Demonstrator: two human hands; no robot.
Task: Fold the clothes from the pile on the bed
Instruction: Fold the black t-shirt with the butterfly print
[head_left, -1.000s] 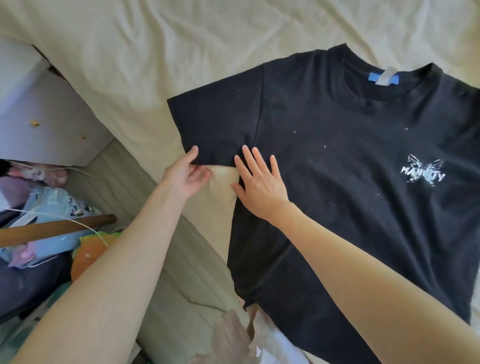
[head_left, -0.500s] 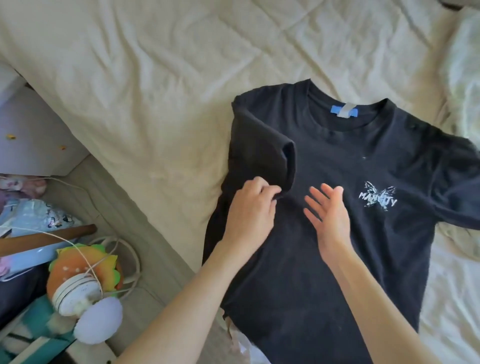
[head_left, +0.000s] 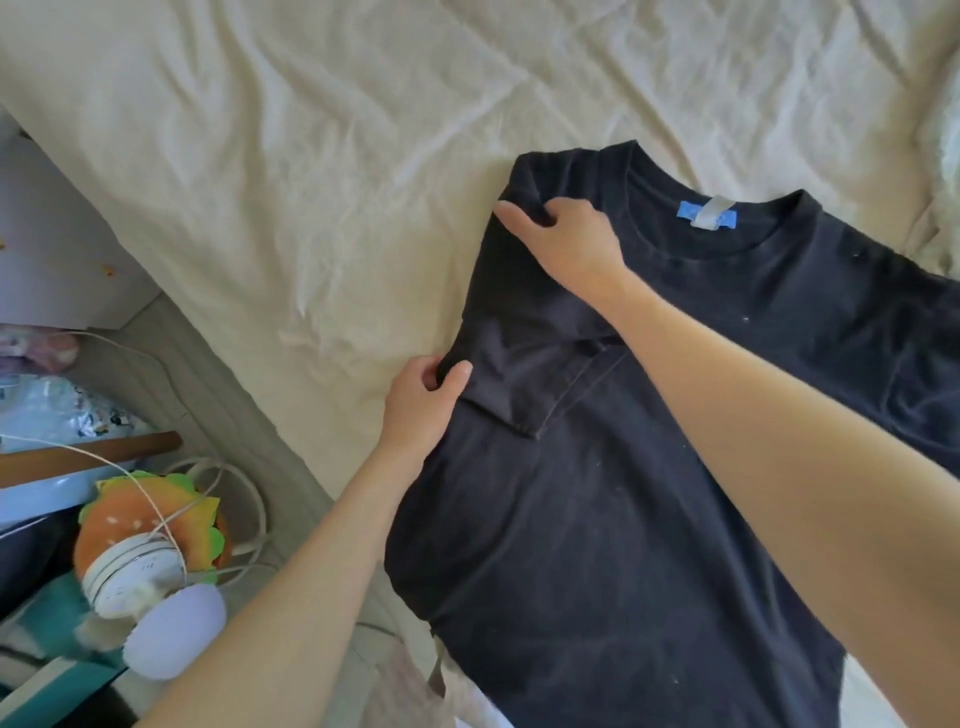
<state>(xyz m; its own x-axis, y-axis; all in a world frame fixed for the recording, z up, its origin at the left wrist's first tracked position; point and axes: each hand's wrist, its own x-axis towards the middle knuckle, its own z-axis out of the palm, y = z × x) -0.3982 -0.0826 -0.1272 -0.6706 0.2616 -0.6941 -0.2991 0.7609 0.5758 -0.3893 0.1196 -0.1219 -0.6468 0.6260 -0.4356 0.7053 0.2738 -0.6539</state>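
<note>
A black T-shirt (head_left: 613, 519) lies face up on the cream bed sheet (head_left: 291, 171), neck at the top with a blue and white label (head_left: 707, 214). Its left sleeve (head_left: 524, 374) is folded inward over the chest. My left hand (head_left: 423, 402) pinches the shirt's folded left edge near the sleeve. My right hand (head_left: 563, 244) grips the fabric at the left shoulder, thumb under the fold. My right forearm crosses the shirt's chest and hides the print there.
The bed's edge runs diagonally at the lower left. Beside it on the floor sit a burger-shaped plush (head_left: 150, 525), a white round device (head_left: 135, 577) with cords, a wooden stick (head_left: 88, 457) and a white cabinet (head_left: 57, 260). A pale garment (head_left: 948, 156) lies at the right edge.
My left hand slid from the sleeve hem out to the shirt's left edge. My right hand moved from hovering over the chest up to the left shoulder and took hold of it.
</note>
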